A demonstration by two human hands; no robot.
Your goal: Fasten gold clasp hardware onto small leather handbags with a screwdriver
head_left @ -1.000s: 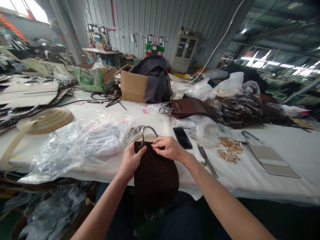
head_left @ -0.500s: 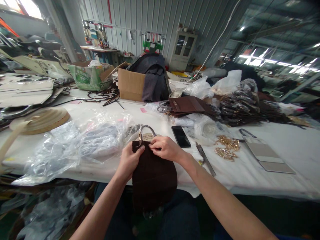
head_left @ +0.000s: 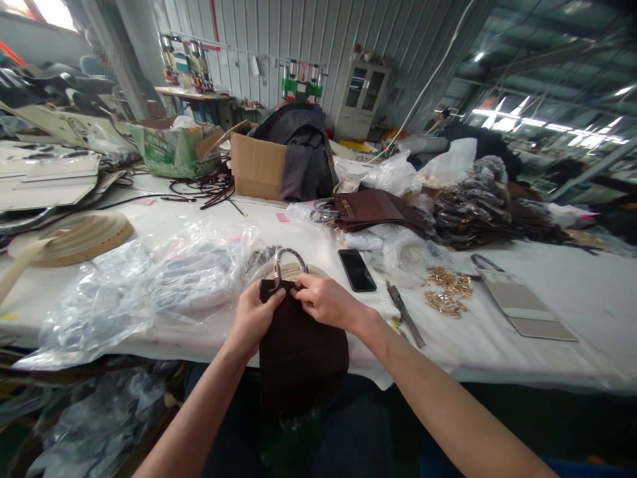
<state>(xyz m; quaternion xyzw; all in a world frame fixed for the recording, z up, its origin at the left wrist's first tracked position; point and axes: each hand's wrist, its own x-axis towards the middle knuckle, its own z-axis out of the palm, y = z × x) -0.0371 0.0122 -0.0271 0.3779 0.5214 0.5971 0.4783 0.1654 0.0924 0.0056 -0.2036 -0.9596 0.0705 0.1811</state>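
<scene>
A dark brown bag panel (head_left: 303,352) hangs over the table's front edge above my lap. At its top edge a looped handle (head_left: 288,252) stands up, with gold-coloured metal at one end. My left hand (head_left: 259,312) pinches the panel's upper left corner, thumb on the near face just under the handle's end. The fingers of my right hand (head_left: 321,299) are pressed together on the top edge, by the handle's other side; anything small between those fingertips is hidden. Behind the handle lies a pale coil of tape (head_left: 316,271), partly covered.
Right of my hands on the white table (head_left: 502,355) are a phone (head_left: 357,270), a metal tool (head_left: 405,313), gold hardware pieces (head_left: 448,292) and a beige panel (head_left: 527,302). Clear plastic bags (head_left: 194,282) lie left. Stacked brown panels (head_left: 381,212) and a cardboard box (head_left: 259,166) stand behind.
The whole view has shifted slightly. Both hands keep their places on the brown panel, and the right fingers have moved only a little along its top edge.
</scene>
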